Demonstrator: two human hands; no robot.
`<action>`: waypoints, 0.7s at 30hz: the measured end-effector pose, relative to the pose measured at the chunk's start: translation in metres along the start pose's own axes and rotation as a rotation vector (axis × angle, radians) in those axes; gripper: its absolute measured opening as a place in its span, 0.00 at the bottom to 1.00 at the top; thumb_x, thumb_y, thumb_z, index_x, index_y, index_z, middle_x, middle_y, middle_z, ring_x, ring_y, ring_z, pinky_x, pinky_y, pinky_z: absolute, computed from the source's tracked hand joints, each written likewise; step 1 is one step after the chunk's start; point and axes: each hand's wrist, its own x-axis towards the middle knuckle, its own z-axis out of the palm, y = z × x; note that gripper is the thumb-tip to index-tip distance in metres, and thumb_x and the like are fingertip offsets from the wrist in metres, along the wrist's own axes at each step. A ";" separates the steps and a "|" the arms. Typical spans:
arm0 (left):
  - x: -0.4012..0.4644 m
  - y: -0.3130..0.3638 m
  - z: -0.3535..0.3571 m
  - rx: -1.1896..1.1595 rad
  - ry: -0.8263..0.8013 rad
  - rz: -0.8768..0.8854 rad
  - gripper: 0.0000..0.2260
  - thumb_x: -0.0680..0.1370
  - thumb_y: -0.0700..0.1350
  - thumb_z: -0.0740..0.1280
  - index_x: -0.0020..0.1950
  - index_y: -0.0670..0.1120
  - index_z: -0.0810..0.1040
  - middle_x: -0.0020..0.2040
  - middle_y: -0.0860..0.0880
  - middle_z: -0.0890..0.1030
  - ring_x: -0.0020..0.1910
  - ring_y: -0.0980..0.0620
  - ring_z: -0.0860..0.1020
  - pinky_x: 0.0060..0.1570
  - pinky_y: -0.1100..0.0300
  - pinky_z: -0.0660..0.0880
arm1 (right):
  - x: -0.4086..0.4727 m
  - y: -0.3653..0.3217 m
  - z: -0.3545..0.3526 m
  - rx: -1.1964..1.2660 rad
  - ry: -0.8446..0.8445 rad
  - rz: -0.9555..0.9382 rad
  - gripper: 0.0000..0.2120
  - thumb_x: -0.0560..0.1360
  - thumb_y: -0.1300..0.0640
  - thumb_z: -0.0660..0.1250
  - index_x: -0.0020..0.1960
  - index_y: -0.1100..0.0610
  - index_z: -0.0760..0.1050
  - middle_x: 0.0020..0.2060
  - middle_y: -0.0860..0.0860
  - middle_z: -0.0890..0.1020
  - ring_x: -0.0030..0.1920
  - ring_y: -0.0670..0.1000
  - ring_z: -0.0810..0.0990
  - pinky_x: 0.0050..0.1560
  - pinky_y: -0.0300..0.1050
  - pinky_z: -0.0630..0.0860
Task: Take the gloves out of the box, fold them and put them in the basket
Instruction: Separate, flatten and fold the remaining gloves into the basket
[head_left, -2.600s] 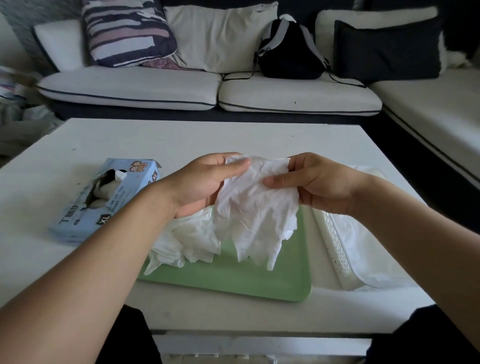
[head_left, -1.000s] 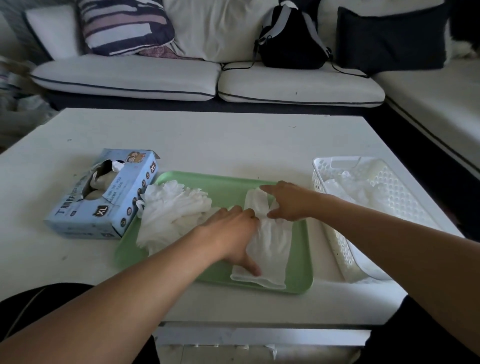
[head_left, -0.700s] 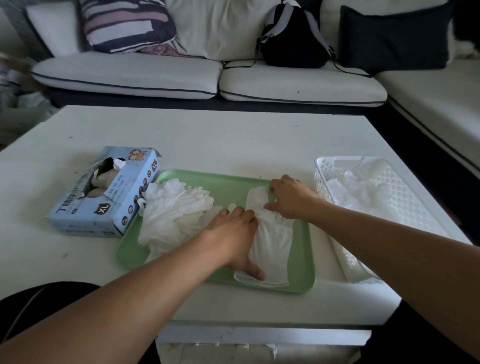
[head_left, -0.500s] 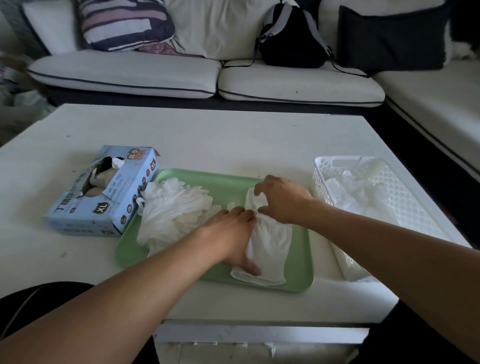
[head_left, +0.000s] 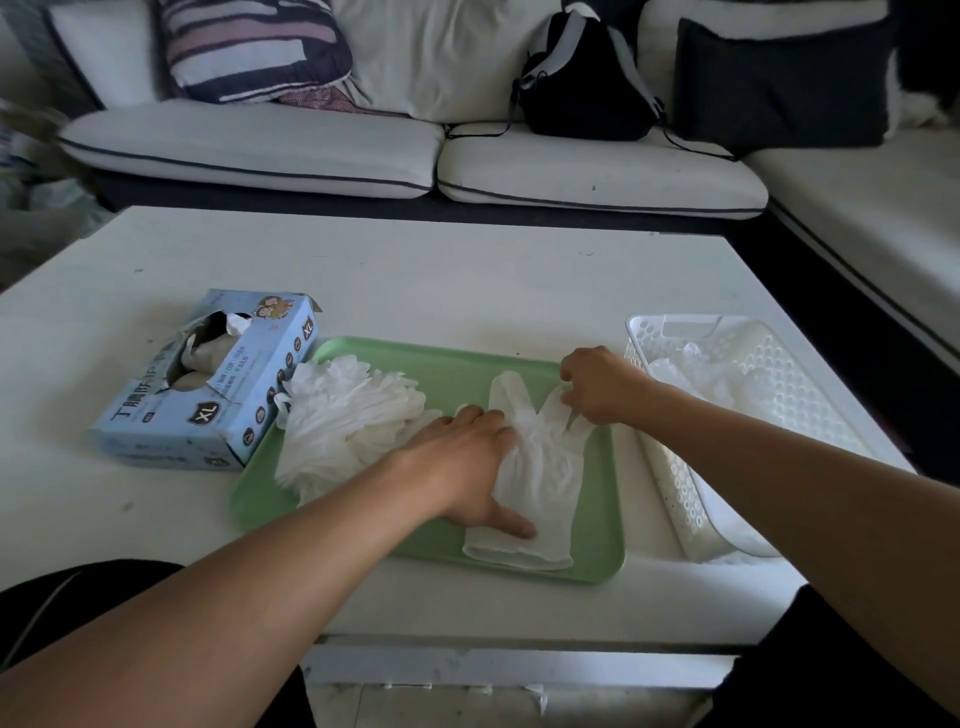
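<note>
Two hands on glove (head_left: 540, 467): left hand (head_left: 467, 467) flat, pressing; right hand (head_left: 597, 384) pinching glove fingers.

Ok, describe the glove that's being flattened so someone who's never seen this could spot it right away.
On the white table lies a green tray. The glove is on its right half, spread flat, under the left hand, its fingers pinched by the right hand. The other gloves lie in a crumpled pile to its left.
</note>
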 end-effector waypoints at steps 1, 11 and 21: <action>0.001 -0.001 -0.001 -0.021 0.018 -0.010 0.46 0.68 0.76 0.66 0.75 0.48 0.65 0.75 0.49 0.66 0.73 0.46 0.63 0.70 0.46 0.66 | 0.002 0.002 0.001 -0.001 -0.006 0.004 0.14 0.77 0.55 0.69 0.59 0.62 0.77 0.56 0.58 0.81 0.55 0.60 0.80 0.53 0.49 0.78; 0.010 -0.003 -0.002 -0.060 0.010 0.036 0.47 0.71 0.70 0.71 0.81 0.47 0.58 0.82 0.50 0.57 0.80 0.49 0.55 0.78 0.49 0.56 | 0.014 0.001 0.010 0.119 0.195 -0.017 0.15 0.71 0.69 0.63 0.56 0.59 0.77 0.55 0.57 0.76 0.52 0.61 0.78 0.50 0.53 0.79; 0.012 -0.004 0.000 -0.035 0.013 0.026 0.48 0.70 0.71 0.71 0.82 0.49 0.57 0.83 0.48 0.56 0.80 0.49 0.56 0.78 0.50 0.55 | 0.024 -0.018 0.023 0.258 0.099 -0.181 0.12 0.79 0.57 0.65 0.60 0.51 0.82 0.62 0.51 0.79 0.62 0.53 0.77 0.61 0.50 0.76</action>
